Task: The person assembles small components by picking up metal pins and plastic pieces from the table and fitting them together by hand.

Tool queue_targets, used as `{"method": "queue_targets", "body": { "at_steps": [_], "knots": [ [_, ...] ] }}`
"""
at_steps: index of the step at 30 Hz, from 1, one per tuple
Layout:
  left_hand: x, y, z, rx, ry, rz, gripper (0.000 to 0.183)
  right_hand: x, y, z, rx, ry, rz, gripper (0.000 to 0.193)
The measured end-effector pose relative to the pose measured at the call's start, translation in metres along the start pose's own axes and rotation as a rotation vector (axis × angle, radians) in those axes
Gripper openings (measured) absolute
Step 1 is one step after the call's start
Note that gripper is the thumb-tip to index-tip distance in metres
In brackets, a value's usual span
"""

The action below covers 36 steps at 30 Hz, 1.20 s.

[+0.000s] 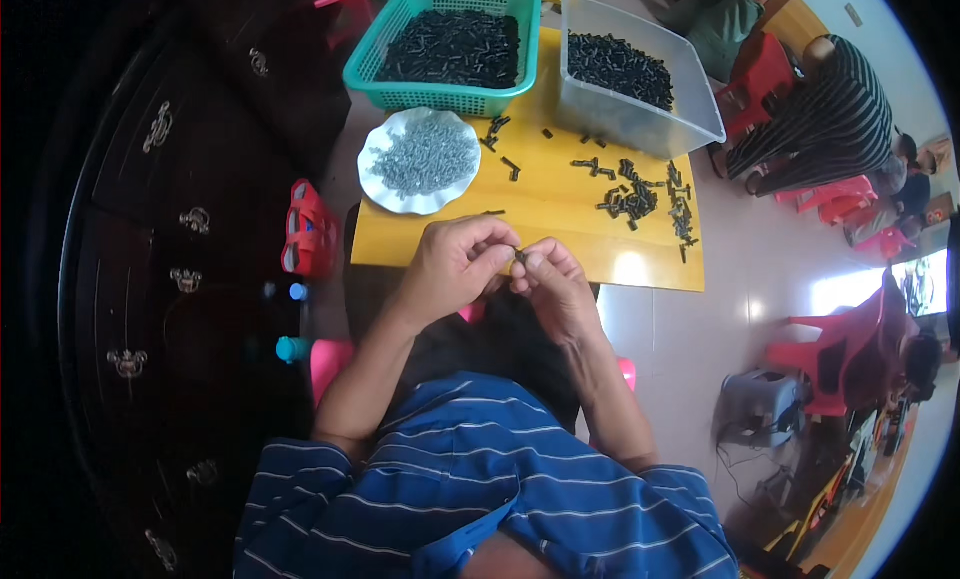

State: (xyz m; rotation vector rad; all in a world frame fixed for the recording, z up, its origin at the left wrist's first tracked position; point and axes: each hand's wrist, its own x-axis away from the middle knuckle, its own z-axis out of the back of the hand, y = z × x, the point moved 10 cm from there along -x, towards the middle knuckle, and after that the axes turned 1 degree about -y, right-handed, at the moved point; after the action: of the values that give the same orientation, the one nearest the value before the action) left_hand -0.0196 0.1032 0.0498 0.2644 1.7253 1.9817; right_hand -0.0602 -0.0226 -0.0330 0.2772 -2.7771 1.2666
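Note:
My left hand (455, 264) and my right hand (550, 279) meet at the near edge of a yellow table (560, 219). Together their fingertips pinch a small dark piece (518, 253). Which hand bears most of it I cannot tell. A white scalloped plate (385, 194) of small grey screws lies just beyond my left hand. Several loose black plastic pieces (635, 199) are scattered beyond my right hand.
A teal basket (385, 84) and a clear tub (640, 129), both filled with black pieces, stand at the table's far side. A dark cabinet (150, 229) is on the left. A person in a striped top (830, 119) sits at the right among red chairs.

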Motion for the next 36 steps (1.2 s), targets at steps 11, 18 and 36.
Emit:
{"method": "queue_targets", "body": {
  "at_steps": [11, 18, 36],
  "knots": [
    [0.019, 0.026, 0.010, -0.212, 0.017, -0.178, 0.008, 0.010, 0.018, -0.015, 0.098, -0.090, 0.020, 0.008],
    [0.024, 0.041, -0.004, -0.438, -0.192, -0.282, 0.010, 0.014, 0.039, -0.016, -0.019, -0.233, -0.046, 0.013],
    [0.052, 0.060, -0.024, -0.889, 0.048, -0.372, 0.046, 0.016, 0.045, -0.022, -0.123, -0.268, -0.077, 0.020]
  ]
}}
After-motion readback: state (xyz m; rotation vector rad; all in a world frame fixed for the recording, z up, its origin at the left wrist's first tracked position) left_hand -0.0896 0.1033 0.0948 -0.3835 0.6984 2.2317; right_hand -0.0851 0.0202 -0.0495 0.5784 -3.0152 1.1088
